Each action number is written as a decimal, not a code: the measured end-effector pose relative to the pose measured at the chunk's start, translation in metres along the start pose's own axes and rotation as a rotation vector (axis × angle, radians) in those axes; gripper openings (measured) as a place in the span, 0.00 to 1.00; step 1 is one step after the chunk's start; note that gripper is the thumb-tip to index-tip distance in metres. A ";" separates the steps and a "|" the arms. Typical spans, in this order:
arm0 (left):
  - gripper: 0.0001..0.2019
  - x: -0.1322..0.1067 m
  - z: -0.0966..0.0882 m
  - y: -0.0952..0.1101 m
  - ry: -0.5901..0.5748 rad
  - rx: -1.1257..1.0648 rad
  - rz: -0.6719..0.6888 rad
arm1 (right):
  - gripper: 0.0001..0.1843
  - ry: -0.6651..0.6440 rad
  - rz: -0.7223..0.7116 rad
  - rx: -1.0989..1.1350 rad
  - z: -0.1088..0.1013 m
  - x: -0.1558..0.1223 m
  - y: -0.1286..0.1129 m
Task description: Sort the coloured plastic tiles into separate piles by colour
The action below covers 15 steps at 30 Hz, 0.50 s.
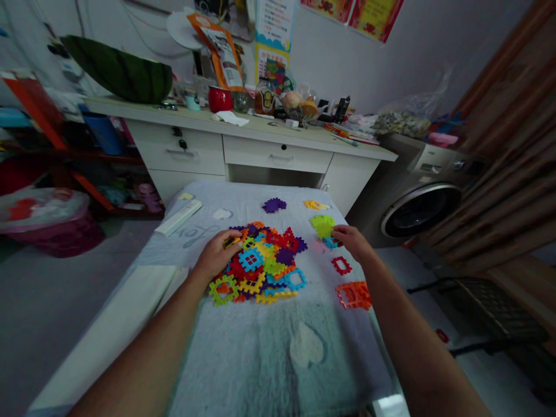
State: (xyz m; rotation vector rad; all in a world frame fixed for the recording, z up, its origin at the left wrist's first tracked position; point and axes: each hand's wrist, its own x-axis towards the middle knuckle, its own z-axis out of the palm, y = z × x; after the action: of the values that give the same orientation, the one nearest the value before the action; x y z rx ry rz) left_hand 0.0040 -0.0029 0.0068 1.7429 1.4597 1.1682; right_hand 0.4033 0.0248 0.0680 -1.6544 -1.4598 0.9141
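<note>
A heap of coloured plastic interlocking building pieces lies on the cloth-covered table. At the heap's left edge is my left hand, its thumb and fingers closed around a yellow piece. My right hand pinches at a blue piece, just below the green pieces. Lower on that side are a red square frame piece and a group of orange pieces. Purple pieces and yellow pieces sit beyond the heap.
A long white box lies at the table's far left. Behind stands a white desk with a watermelon piece, a red pot and jars on top. A washing machine is at the right, a pink bin at the left.
</note>
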 end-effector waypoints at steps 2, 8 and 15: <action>0.21 0.000 0.000 -0.002 -0.004 0.010 0.002 | 0.03 0.146 0.084 0.136 0.000 0.015 0.004; 0.21 0.000 0.000 0.002 -0.012 -0.002 -0.011 | 0.08 0.423 0.221 0.269 0.002 0.049 0.014; 0.21 -0.001 -0.001 0.009 -0.005 0.004 -0.014 | 0.06 0.406 0.182 0.180 0.005 0.065 0.030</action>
State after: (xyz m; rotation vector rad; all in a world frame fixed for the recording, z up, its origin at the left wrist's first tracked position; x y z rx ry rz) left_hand 0.0069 -0.0062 0.0144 1.7342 1.4694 1.1536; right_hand 0.4193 0.0874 0.0361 -1.7334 -0.9410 0.7267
